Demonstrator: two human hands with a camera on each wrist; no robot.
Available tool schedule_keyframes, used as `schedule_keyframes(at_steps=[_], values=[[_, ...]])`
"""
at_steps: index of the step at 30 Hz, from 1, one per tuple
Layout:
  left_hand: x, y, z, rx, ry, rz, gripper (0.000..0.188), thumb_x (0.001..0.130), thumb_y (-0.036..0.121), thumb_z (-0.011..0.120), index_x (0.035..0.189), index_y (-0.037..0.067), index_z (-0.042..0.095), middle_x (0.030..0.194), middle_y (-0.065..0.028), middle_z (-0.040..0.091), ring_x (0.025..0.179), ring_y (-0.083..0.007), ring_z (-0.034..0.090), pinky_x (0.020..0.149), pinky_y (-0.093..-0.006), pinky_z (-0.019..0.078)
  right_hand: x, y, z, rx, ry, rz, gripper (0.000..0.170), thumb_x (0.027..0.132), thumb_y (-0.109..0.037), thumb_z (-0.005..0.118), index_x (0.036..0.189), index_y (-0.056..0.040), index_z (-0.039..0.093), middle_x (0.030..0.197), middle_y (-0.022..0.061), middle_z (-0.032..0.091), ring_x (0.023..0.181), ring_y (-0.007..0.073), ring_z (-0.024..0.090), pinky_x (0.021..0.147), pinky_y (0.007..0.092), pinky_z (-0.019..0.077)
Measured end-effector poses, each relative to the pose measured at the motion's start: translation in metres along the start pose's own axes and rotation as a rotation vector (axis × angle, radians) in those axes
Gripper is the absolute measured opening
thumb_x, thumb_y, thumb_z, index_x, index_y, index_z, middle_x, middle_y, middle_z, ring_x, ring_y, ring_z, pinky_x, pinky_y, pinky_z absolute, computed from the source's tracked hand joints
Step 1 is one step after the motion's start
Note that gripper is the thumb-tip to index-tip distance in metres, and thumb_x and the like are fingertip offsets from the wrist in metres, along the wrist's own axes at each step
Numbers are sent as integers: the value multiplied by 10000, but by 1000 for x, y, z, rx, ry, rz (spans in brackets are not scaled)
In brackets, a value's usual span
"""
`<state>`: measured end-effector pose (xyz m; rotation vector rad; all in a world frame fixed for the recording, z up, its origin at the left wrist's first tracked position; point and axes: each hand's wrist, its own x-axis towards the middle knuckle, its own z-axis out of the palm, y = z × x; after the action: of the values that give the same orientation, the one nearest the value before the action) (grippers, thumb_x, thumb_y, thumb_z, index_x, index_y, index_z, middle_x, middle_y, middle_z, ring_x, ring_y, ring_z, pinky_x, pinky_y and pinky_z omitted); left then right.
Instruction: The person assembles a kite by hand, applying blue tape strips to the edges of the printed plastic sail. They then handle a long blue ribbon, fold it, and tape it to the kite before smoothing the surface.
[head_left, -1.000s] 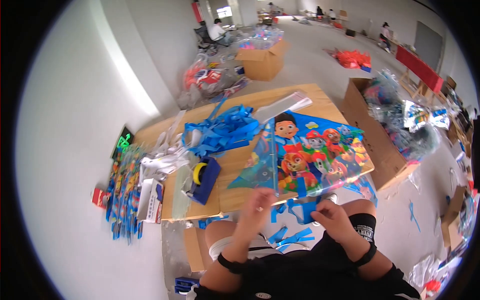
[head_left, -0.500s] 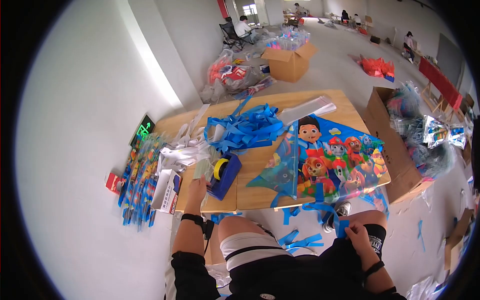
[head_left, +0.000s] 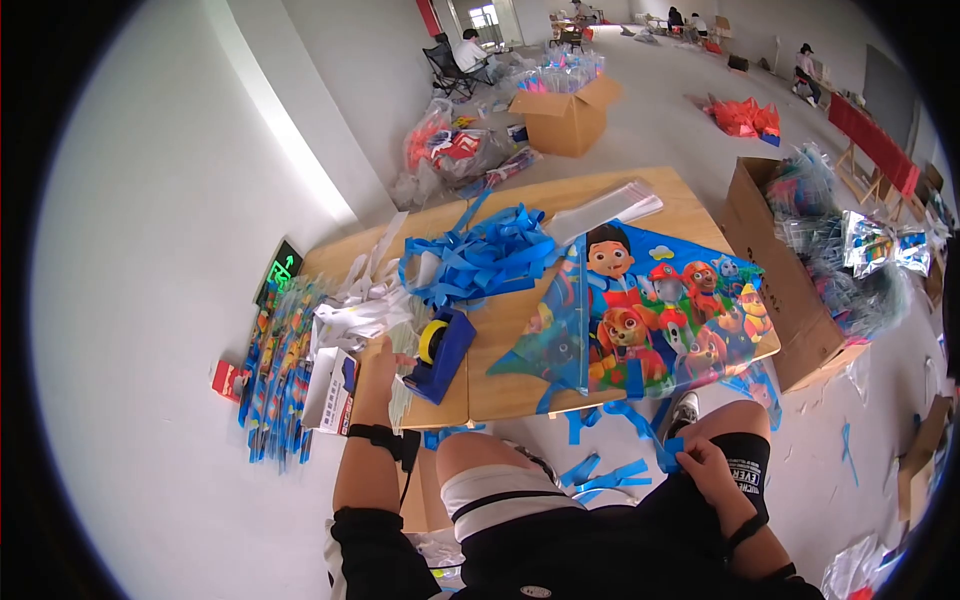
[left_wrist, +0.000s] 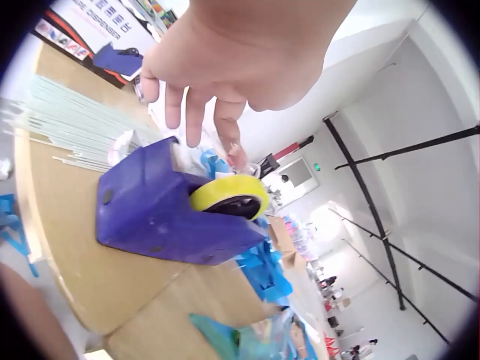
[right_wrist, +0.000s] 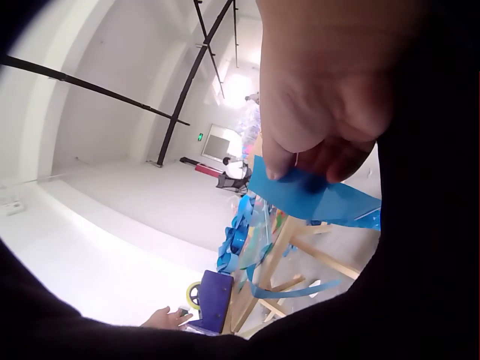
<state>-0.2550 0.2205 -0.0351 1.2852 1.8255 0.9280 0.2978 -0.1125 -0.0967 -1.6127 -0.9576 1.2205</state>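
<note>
My left hand (head_left: 377,362) is beside the blue tape dispenser (head_left: 446,362) with its yellow roll; in the left wrist view its fingers (left_wrist: 193,112) hang loosely spread above the dispenser (left_wrist: 157,202), over thin clear sticks (left_wrist: 82,124). Whether a fingertip touches something there I cannot tell. My right hand (head_left: 708,468) pinches a blue ribbon (head_left: 672,456) beyond the table's front edge, over the right thigh. The right wrist view shows thumb and fingers on that ribbon (right_wrist: 307,196). A printed kite sheet (head_left: 670,310) with cartoon figures lies on the table's right part.
Blue ribbons (head_left: 480,255) and white strips (head_left: 365,300) lie on the wooden table (head_left: 490,385). A white box (head_left: 330,390) and wrapped kites (head_left: 280,370) stand at the left. An open carton (head_left: 785,290) is close on the right.
My left hand has gone from the table's front edge to the left, beside the dispenser. My right hand has moved right and down with the ribbon. The head view has shifted.
</note>
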Motion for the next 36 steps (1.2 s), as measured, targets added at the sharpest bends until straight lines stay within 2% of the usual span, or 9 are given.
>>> schedule_keyframes(at_steps=[12,16,22,24,25,27,29,33,36], values=[[-51,-46,-37,169,-208,-118,455,882,448,723,1082,43,778,1158,-164,695,1049,-277,599,935,-461,445,11,-10,13,57,-70,9,83,954,-78,689,936,-51,612,786,-26,603,694,60,553,640,212,432],[-65,-41,-29,152,-171,-162,408,892,388,751,1042,9,780,1125,-150,726,1097,-229,632,944,-381,465,10,-14,15,43,-81,16,80,954,-82,691,942,-50,618,791,-25,606,697,60,557,643,211,437],[-48,-86,-23,237,-118,193,263,882,315,751,947,66,801,976,-154,715,1010,-279,656,901,-384,482,14,-7,15,67,-92,11,80,954,-83,690,937,-47,621,794,-20,614,708,62,575,653,215,454],[-68,-76,-21,1192,111,416,224,878,295,746,866,76,791,888,-126,652,930,-289,636,863,-388,485,11,-8,14,58,-109,-9,79,956,-81,687,934,-46,620,791,-18,615,709,62,580,654,217,457],[-73,-83,-23,1188,114,422,224,878,295,746,866,76,791,888,-126,652,930,-289,636,863,-388,485,7,-14,12,-1,-135,12,80,952,-79,694,942,-46,622,812,-17,620,739,61,592,676,219,467],[-64,-91,-23,612,124,451,224,875,289,749,801,79,774,881,-90,605,925,-277,596,889,-384,464,11,-28,9,-50,-131,8,83,949,-76,701,950,-46,624,833,-15,625,769,61,604,698,221,476],[-106,-20,-16,277,0,345,313,958,329,651,839,67,774,1020,-112,631,1029,-269,586,941,-372,433,4,-34,11,129,-346,-205,94,920,-63,727,969,-45,649,903,17,669,858,127,652,778,274,505],[-200,93,17,-599,-626,409,713,1060,581,241,1180,60,713,1437,-111,524,1231,-208,485,1023,-393,320,6,-125,34,-121,-494,-714,102,895,-40,732,984,-52,686,1135,98,680,1064,267,643,929,382,481],[-244,138,58,-838,-855,413,796,1053,619,197,1190,14,697,1551,-156,397,1376,-254,394,1153,-430,199,5,-176,62,76,-518,-815,83,931,-30,684,1006,-60,667,1372,149,589,1193,299,597,1002,423,442]])
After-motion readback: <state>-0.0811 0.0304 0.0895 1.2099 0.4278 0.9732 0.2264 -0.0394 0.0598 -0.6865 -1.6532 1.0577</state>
